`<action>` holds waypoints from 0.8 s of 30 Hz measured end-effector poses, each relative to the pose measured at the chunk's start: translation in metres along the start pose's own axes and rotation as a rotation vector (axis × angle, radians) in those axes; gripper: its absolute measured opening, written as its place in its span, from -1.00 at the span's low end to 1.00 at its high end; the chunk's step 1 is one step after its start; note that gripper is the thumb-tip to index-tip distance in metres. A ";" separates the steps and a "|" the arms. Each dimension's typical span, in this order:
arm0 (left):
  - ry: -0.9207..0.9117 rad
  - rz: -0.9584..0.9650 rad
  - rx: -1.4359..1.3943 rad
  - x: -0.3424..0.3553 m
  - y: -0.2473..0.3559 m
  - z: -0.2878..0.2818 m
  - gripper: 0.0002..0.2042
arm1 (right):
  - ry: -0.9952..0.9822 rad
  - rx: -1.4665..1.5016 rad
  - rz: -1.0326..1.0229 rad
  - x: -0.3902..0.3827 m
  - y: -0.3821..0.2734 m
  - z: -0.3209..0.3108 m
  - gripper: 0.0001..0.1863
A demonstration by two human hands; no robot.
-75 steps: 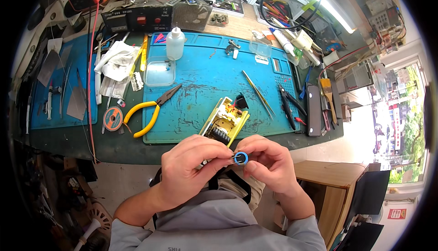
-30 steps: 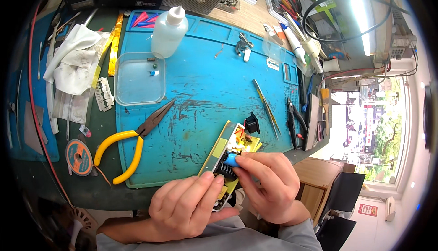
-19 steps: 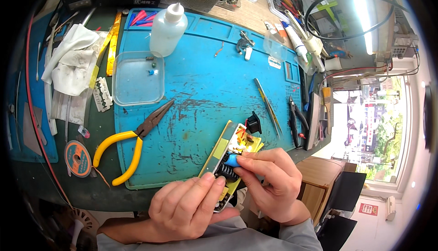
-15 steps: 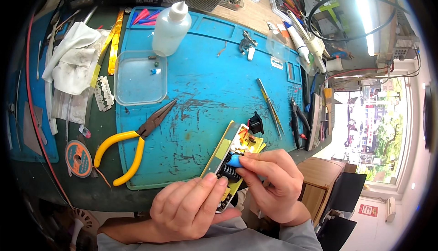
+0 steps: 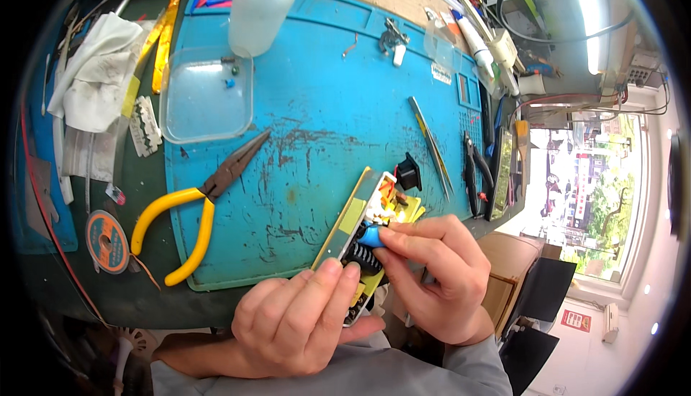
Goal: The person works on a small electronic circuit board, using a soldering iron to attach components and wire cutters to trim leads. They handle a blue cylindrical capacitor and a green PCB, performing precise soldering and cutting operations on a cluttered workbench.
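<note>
At the mat's near edge, my left hand (image 5: 295,317) grips an open power supply circuit board (image 5: 350,217) with a metal side plate and yellow-wrapped parts. The board is tilted, its far end pointing up and right. My right hand (image 5: 439,270) pinches a small blue disc-shaped component (image 5: 370,237) between thumb and forefinger, against the board beside a black finned or coiled part (image 5: 366,257). Whether its legs sit in the board is hidden. A black socket (image 5: 409,173) hangs on wires at the board's far end.
On the blue mat (image 5: 302,144) lie yellow-handled pliers (image 5: 209,194), tweezers (image 5: 432,147) and a clear tray (image 5: 207,111) with small components. A squeeze bottle (image 5: 260,11) stands at the back. Black cutters (image 5: 475,173) lie right; a wire spool (image 5: 108,242) and razor blade (image 5: 145,127) left.
The view has shifted, so the bench items appear higher and mostly further left. Both hands keep their grips on the board and the blue component, with little visible movement between them.
</note>
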State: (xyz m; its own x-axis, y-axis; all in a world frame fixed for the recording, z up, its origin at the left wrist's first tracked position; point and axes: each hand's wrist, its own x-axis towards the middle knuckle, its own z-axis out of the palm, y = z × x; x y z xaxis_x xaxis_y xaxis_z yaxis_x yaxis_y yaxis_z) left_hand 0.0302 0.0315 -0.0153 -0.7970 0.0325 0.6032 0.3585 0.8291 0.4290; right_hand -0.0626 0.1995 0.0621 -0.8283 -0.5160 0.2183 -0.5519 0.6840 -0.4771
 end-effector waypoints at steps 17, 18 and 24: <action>-0.096 -0.068 0.151 0.010 0.016 0.003 -0.53 | 0.008 -0.045 0.018 -0.001 -0.005 0.000 -0.67; -0.101 -0.068 0.153 0.011 0.015 0.002 -0.53 | 0.001 -0.048 0.012 -0.001 -0.005 0.000 -0.67; -0.125 -0.059 0.137 0.012 0.014 0.001 -0.52 | -0.039 -0.050 -0.003 0.000 -0.002 -0.003 -0.65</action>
State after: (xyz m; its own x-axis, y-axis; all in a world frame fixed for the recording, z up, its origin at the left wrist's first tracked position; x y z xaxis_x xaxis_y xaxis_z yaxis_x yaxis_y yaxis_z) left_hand 0.0252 0.0439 -0.0028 -0.8721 0.0435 0.4874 0.2463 0.8997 0.3604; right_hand -0.0617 0.2000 0.0658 -0.8227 -0.5372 0.1861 -0.5595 0.7068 -0.4330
